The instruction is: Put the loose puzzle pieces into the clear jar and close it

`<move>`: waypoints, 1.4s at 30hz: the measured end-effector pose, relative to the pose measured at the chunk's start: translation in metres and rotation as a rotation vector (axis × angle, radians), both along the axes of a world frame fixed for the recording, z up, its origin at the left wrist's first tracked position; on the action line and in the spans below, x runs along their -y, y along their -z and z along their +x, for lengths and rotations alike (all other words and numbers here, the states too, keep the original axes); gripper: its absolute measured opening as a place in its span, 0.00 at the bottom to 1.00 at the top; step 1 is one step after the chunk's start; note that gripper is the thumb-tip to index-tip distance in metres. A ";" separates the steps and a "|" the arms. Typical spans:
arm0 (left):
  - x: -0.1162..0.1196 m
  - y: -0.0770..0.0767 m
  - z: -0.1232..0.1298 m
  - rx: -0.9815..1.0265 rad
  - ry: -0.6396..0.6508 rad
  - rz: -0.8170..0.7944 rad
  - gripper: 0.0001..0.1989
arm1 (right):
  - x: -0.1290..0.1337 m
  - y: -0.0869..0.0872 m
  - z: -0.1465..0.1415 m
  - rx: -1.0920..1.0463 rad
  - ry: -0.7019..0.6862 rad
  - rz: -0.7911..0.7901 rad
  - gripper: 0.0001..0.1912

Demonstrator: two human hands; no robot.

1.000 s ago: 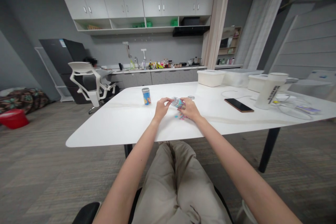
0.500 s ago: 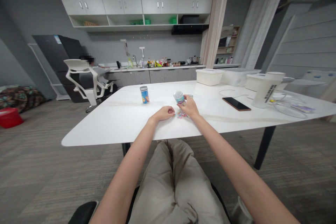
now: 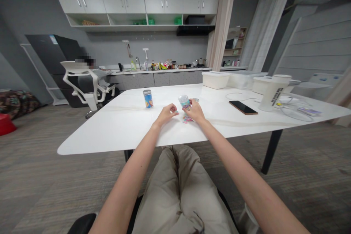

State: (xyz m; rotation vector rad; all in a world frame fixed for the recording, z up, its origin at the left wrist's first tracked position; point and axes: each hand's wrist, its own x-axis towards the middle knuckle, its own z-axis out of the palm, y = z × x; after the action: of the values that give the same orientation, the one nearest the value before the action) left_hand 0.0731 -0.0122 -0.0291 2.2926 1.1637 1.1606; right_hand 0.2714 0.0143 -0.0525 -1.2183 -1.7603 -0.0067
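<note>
My right hand [image 3: 195,110] is wrapped round a clear jar [image 3: 184,101] with a coloured label, its open top tilted to the left. Below the jar, a small pile of colourful pieces [image 3: 187,119] lies on the white table [image 3: 109,124]. My left hand [image 3: 166,113] is just left of the jar, thumb and fingers pinched on a small bluish piece [image 3: 177,112]. A blue jar [image 3: 148,99] with a metal lid stands upright further left. Part of a round lid [image 3: 195,99] shows behind my right hand.
On the right of the table lie a phone [image 3: 242,107], a white tumbler [image 3: 275,93], cables and a flat packet [image 3: 309,112]. White bins [image 3: 215,80] stand at the back right. A person [image 3: 99,76] sits in a chair beyond the table's left side.
My left hand has lifted from beside the pile, its pinched fingers now raised next to the jar. My right hand still holds the jar. The view has shifted slightly.
</note>
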 end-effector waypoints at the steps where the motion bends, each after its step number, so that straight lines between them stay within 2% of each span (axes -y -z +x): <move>1: 0.000 -0.003 0.000 0.062 -0.063 0.047 0.07 | 0.000 0.000 0.000 0.002 -0.003 0.002 0.27; 4: 0.002 -0.012 0.001 0.188 -0.238 0.178 0.06 | 0.002 -0.001 0.000 0.042 -0.034 0.011 0.27; 7: 0.005 -0.016 0.002 0.233 -0.307 0.289 0.04 | 0.006 -0.004 -0.001 0.127 -0.089 0.049 0.27; 11: 0.005 -0.012 0.004 0.179 -0.216 0.380 0.05 | 0.011 -0.007 -0.003 0.233 -0.154 0.099 0.24; 14: 0.002 -0.009 0.005 0.170 -0.162 0.394 0.07 | 0.012 -0.008 -0.004 0.236 -0.158 0.111 0.24; 18: -0.006 -0.006 0.005 0.273 -0.237 0.361 0.08 | 0.010 -0.007 -0.004 0.160 -0.071 0.096 0.25; 20: -0.008 -0.003 0.005 0.232 -0.253 0.299 0.06 | 0.008 -0.006 -0.003 0.097 0.010 0.056 0.25; 22: -0.007 0.001 0.007 0.099 -0.183 0.214 0.04 | 0.006 -0.004 -0.002 0.032 0.098 -0.002 0.26; 25: -0.003 0.007 0.011 -0.116 0.005 0.086 0.04 | 0.003 -0.002 0.001 -0.038 0.187 -0.089 0.26; 28: 0.001 0.013 0.014 -0.258 0.108 -0.010 0.10 | 0.002 0.000 0.002 -0.055 0.216 -0.182 0.26; 31: 0.000 0.017 0.016 -0.345 0.135 -0.017 0.15 | 0.002 0.000 0.002 -0.050 0.234 -0.236 0.26; 36: -0.008 0.021 0.014 -0.359 0.112 0.022 0.12 | 0.004 -0.003 0.000 -0.039 0.267 -0.268 0.25; 42: -0.011 0.024 0.010 -0.412 0.091 0.001 0.15 | 0.003 -0.004 0.001 -0.065 0.225 -0.262 0.25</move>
State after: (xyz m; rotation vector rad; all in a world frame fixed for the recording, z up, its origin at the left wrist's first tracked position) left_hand 0.0829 -0.0014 -0.0533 2.6338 1.1719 0.6715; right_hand 0.2722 0.0111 -0.0490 -1.5841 -1.5947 0.1338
